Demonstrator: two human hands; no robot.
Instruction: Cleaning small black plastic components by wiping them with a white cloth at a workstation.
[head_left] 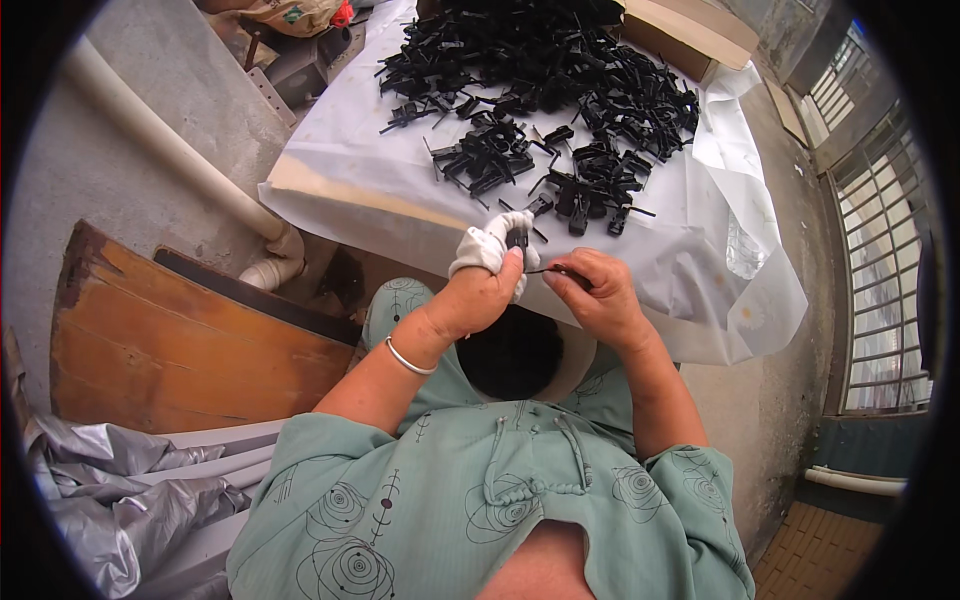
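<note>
My left hand (478, 292), its fingers partly covered by a white cloth glove (480, 250), is closed around a small black part (517, 239) with the bare thumb against it. Close by on the right, my bare right hand (610, 298) pinches a thin dark rod-like piece (566, 271). The rod's tip reaches toward the black part; whether they touch I cannot tell. Just beyond both hands lies a heap of black parts (540, 85) with thin projecting rods, several of them loose at its near edge.
White plastic sheeting (350, 160) covers the table. A cardboard box (690, 35) stands at its far right. Between my knees is a round container (575, 355) with a dark inside. Left are a wooden board (190, 340), a pale pipe (170, 140) and silver sheeting (130, 500); right, a barred window (880, 280).
</note>
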